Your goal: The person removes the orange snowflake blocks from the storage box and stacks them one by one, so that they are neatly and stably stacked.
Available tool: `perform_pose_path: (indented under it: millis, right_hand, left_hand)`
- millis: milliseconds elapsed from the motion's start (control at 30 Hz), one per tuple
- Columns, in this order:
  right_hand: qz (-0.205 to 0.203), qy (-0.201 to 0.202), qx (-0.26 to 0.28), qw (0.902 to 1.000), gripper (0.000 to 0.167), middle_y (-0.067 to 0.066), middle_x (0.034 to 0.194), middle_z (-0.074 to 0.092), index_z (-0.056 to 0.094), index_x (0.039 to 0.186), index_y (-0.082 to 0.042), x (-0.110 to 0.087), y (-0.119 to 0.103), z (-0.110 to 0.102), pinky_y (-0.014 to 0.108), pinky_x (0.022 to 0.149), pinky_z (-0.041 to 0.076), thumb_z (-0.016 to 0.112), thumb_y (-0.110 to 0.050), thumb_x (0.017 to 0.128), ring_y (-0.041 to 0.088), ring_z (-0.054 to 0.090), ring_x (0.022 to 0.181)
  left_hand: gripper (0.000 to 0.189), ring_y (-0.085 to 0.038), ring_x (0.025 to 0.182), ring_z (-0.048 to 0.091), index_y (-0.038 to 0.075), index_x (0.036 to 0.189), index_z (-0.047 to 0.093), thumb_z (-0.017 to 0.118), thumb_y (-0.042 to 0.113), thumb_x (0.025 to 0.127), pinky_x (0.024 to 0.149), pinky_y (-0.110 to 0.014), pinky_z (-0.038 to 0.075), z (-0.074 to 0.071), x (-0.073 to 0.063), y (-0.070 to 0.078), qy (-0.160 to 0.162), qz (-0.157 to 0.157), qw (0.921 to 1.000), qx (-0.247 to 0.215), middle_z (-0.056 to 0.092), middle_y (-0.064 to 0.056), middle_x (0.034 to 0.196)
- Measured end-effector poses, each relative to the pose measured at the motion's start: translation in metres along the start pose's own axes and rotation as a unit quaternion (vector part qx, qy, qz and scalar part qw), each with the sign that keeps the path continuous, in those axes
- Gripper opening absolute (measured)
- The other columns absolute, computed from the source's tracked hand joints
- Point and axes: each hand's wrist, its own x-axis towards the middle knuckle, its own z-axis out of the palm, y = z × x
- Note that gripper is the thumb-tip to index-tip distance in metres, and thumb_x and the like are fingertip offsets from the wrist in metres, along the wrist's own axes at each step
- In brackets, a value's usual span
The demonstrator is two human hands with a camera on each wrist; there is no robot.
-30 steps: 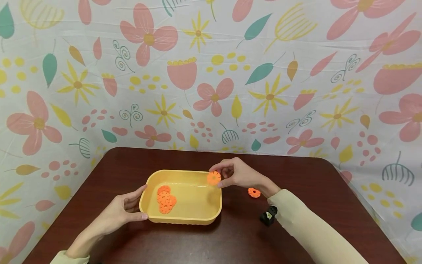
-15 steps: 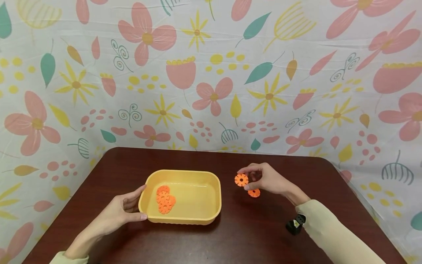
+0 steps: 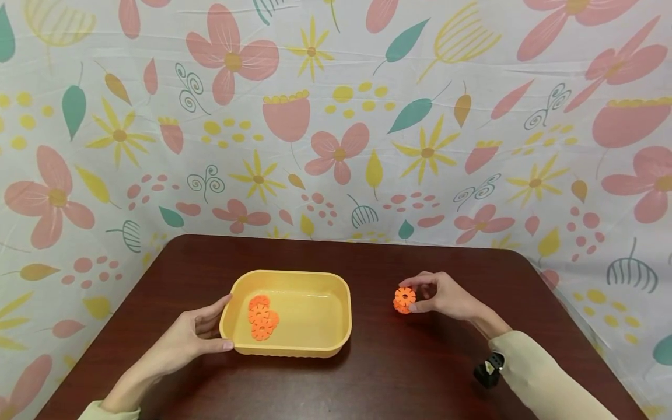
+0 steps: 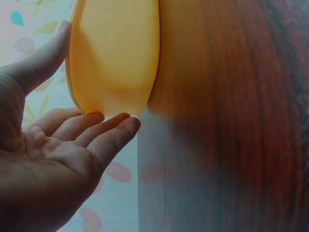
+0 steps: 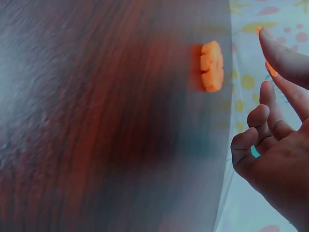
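In the head view my right hand [image 3: 446, 296] pinches an orange notched disc [image 3: 405, 296] between thumb and fingertips. Just behind and below it is a second orange disc [image 3: 401, 307], partly covered in that view. The right wrist view shows this second disc [image 5: 212, 66] on the table, apart from my hand [image 5: 275, 140]; slivers of the held one show at the thumb. At the left end of a yellow rectangular basin [image 3: 310, 352], my left hand [image 3: 184, 338] is spread, thumb and fingertips touching its wall. Several orange discs [image 3: 261, 315] lie overlapping inside the basin's left half.
The basin and loose disc are on a dark brown wooden table [image 3: 336, 385] with rounded far corners. Behind it hangs a white cloth [image 3: 336, 221] printed with flowers and leaves. A black device [image 3: 488, 370] is strapped at my right wrist.
My right hand has moved right, away from the basin's right rim, with the orange disc still pinched, and come down over the loose disc. The left hand and basin have stayed put.
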Motion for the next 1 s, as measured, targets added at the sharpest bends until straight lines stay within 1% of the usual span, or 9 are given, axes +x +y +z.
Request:
perform_pose_path:
  millis: [133,267,433,667,1000]
  right_hand:
    - [0.013,-0.002,-0.002,0.9999,0.044,0.013,0.098,0.063,0.075,0.125,0.001,-0.003,0.007,0.0,0.028,0.062,0.041,0.089,-0.006,0.084,0.028,0.049,0.077]
    - [0.015,-0.003,-0.009,0.9999,0.043,0.014,0.098,0.064,0.075,0.125,0.001,-0.004,0.013,-0.001,0.028,0.061,0.041,0.089,-0.006,0.085,0.025,0.049,0.075]
    - [0.026,-0.009,-0.004,0.9996,0.043,0.015,0.099,0.063,0.075,0.125,0.0,-0.005,0.015,-0.001,0.028,0.062,0.04,0.089,-0.007,0.085,0.027,0.049,0.077]
    - [0.035,-0.014,-0.001,0.9993,0.043,0.014,0.098,0.063,0.075,0.125,0.0,-0.006,0.016,0.001,0.029,0.064,0.04,0.088,-0.007,0.085,0.037,0.048,0.081]
    - [0.039,-0.016,-0.004,0.9991,0.043,0.013,0.099,0.063,0.075,0.125,0.0,-0.004,0.02,0.003,0.029,0.066,0.039,0.089,-0.007,0.085,0.036,0.048,0.083]
  left_hand:
    - [0.092,-0.049,0.145,0.036,-0.006,0.162,0.029,0.085,0.008,0.09,0.098,-0.033,0.056,0.0,0.0,-0.001,-0.003,0.002,1.0,-0.004,0.027,-0.028,0.165]
    - [0.091,-0.049,0.145,0.036,-0.007,0.162,0.029,0.084,0.008,0.091,0.098,-0.033,0.056,-0.001,-0.001,-0.002,-0.005,0.007,0.9999,-0.006,0.026,-0.029,0.165]
    - [0.091,-0.048,0.146,0.036,-0.006,0.163,0.03,0.084,0.008,0.091,0.098,-0.034,0.056,-0.001,0.0,-0.001,-0.002,0.007,1.0,-0.005,0.028,-0.028,0.165]
    - [0.091,-0.049,0.145,0.037,-0.006,0.162,0.03,0.084,0.007,0.091,0.098,-0.033,0.056,-0.001,-0.001,0.0,-0.003,0.006,1.0,-0.005,0.028,-0.029,0.164]
    - [0.089,-0.048,0.145,0.038,-0.006,0.162,0.032,0.084,0.007,0.091,0.099,-0.034,0.056,-0.001,-0.001,-0.001,-0.001,0.009,1.0,-0.004,0.03,-0.028,0.164]
